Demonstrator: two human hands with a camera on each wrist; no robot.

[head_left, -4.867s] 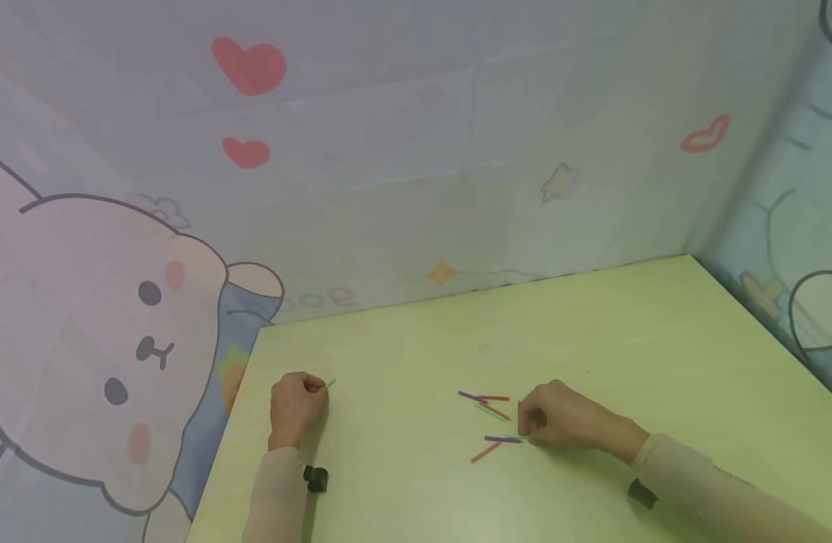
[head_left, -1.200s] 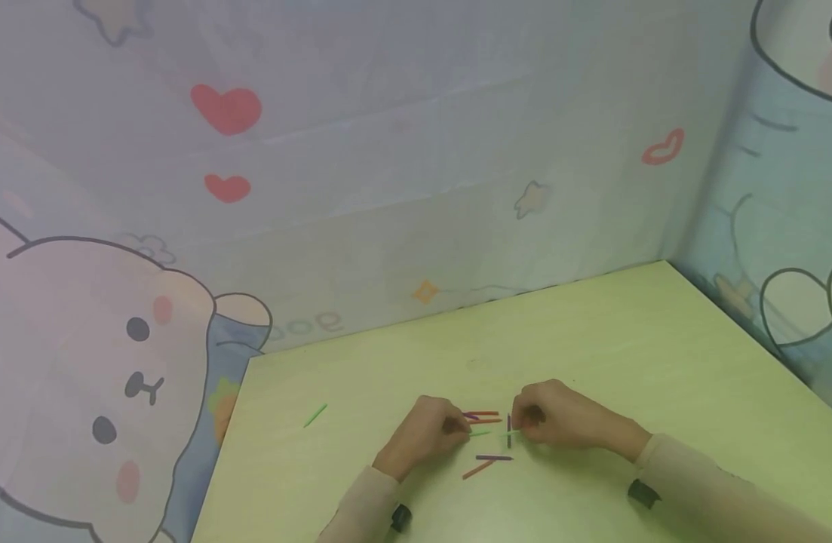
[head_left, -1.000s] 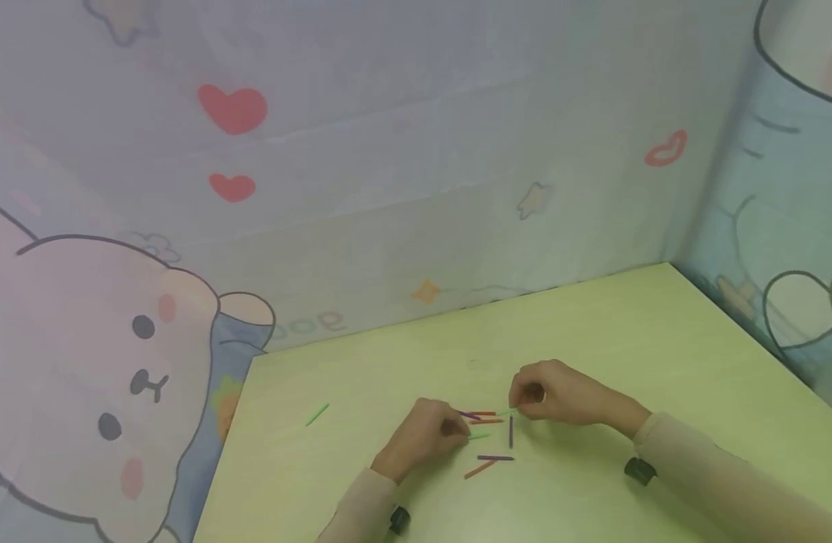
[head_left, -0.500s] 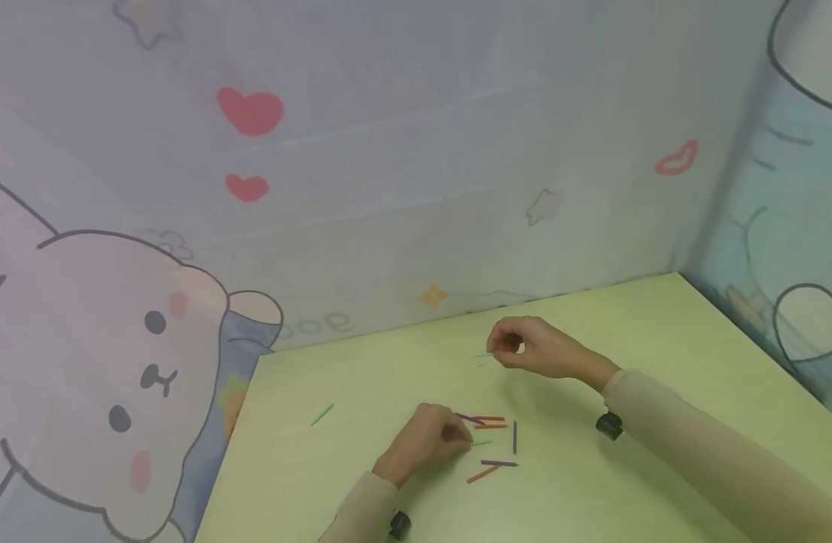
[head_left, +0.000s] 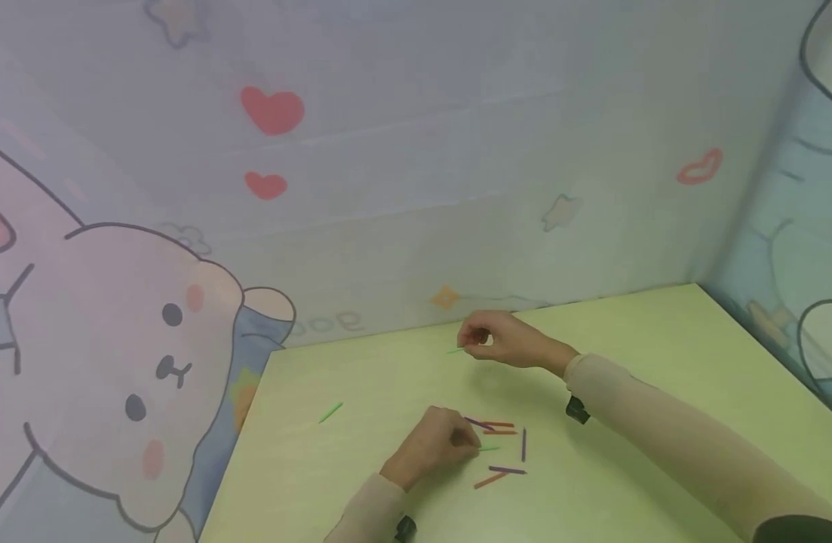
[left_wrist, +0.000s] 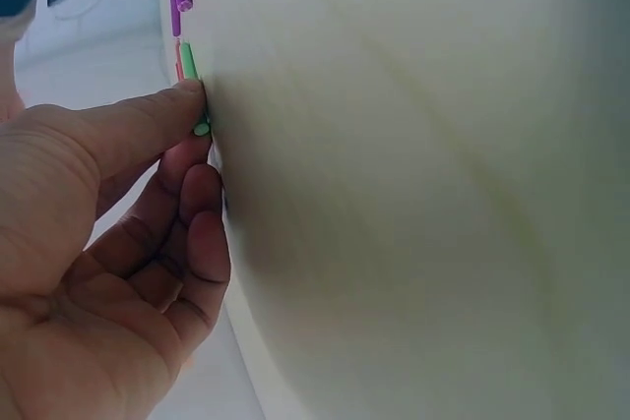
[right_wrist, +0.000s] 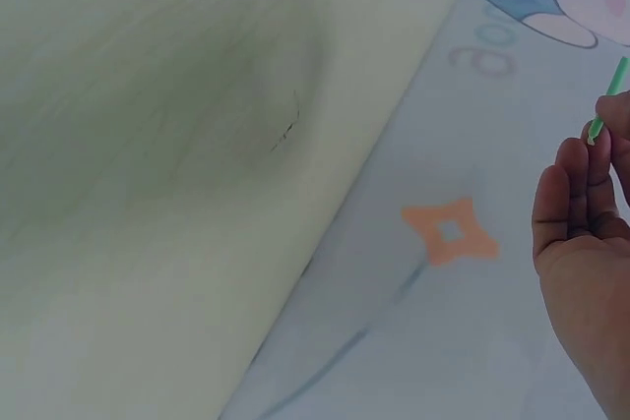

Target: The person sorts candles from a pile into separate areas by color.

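Observation:
My left hand (head_left: 436,445) rests low over the table and pinches one end of a short green stick (head_left: 489,449) between thumb and index finger; the left wrist view shows this green stick (left_wrist: 190,61) close to the tabletop. Farther back, my right hand (head_left: 500,338) holds another thin green stick (head_left: 455,350) in a fingertip pinch above the table, its tip pointing left. Around the left hand's fingertips lie a purple stick (head_left: 480,424), red-orange sticks (head_left: 500,433), a lengthwise purple stick (head_left: 524,445), a crosswise purple stick (head_left: 507,470) and an orange stick (head_left: 490,480) touching it.
A lone green stick (head_left: 330,412) lies on the left part of the pale yellow-green table (head_left: 626,332). A cartoon-printed curtain (head_left: 416,151) hangs behind the table and along its sides. Small black devices sit at both wrists.
My right hand has lifted its green stick from the group and carried it back and left. My left hand, earlier at the far left, now pinches a stick at the group; a green stick lies there.

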